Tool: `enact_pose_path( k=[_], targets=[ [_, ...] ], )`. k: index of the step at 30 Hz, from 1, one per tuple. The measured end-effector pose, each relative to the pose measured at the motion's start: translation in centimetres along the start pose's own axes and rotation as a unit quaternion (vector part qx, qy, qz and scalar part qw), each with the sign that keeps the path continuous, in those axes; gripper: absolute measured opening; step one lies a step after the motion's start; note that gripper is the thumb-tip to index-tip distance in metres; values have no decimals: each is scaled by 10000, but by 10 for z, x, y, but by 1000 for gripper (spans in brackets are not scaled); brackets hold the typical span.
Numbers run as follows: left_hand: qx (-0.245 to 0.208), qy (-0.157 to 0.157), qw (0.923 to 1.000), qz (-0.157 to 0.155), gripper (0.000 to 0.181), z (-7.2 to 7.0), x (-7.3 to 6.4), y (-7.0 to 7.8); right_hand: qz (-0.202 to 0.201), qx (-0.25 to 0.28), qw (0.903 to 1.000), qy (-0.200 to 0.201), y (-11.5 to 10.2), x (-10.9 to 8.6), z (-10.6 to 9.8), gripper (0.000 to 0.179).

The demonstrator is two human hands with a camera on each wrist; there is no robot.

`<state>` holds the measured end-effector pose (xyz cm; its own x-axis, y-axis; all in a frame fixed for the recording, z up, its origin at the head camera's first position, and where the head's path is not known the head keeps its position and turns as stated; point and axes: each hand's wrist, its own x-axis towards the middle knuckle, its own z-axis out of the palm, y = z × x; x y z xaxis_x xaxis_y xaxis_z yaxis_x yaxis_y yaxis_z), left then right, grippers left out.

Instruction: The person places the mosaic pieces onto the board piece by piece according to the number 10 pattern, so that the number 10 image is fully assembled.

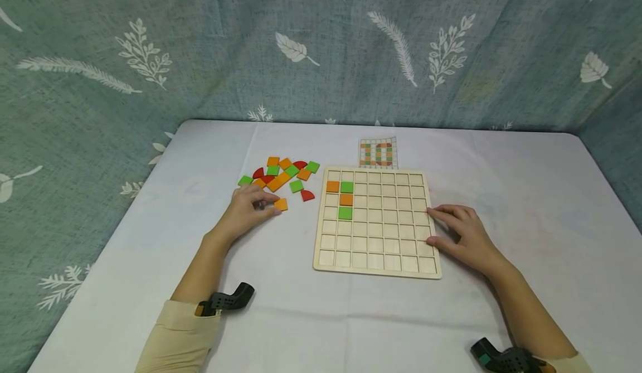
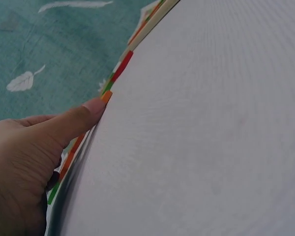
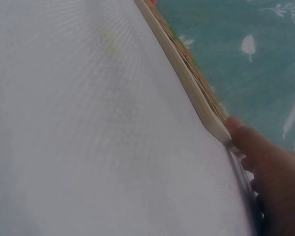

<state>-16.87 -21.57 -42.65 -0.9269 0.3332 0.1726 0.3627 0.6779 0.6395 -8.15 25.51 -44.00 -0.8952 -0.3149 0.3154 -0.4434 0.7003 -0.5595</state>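
Thumb and index finger of my left hand [image 1: 246, 210] pinch an orange square tile [image 1: 282, 204], low over the white cloth in front of a loose tile pile. In the left wrist view the thumb lies against the tile's edge [image 2: 107, 96]. My right hand [image 1: 463, 236] touches the right edge of a wooden grid board [image 1: 383, 229], its thumb and fingertips spread apart along the rim. Near the board's upper left sit an orange tile [image 1: 332, 187], a green tile [image 1: 346, 187], another orange tile [image 1: 346, 199] and a second green tile [image 1: 345, 213], each in a square.
Several orange, green and red pieces lie in a loose pile, among them a green square [image 1: 296, 186] and a red quarter-round [image 1: 307, 195]. A patterned card [image 1: 378, 153] lies behind the board. Leaf-print curtain [image 1: 321, 44] hangs behind the white-covered table [image 1: 341, 317].
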Motion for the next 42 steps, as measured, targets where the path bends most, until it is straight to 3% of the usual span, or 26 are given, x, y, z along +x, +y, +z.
enact_pose_path(
  k=[9,22,33,42],
  targets=[
    [-133,-376,9989,-262,25,6,0,15,27,39,10000,3,-1,-1,0,59],
    [-262,-611,9978,-49,24,18,8,44,-42,-26,10000,61,1,2,-2,59],
    [-123,-858,9951,476,23,39,8,64,-25,79,9999,70,2,0,1,59],
    [179,-754,9864,1450,26,55,15,69,-39,22,10000,72,1,0,1,60]
  ],
)
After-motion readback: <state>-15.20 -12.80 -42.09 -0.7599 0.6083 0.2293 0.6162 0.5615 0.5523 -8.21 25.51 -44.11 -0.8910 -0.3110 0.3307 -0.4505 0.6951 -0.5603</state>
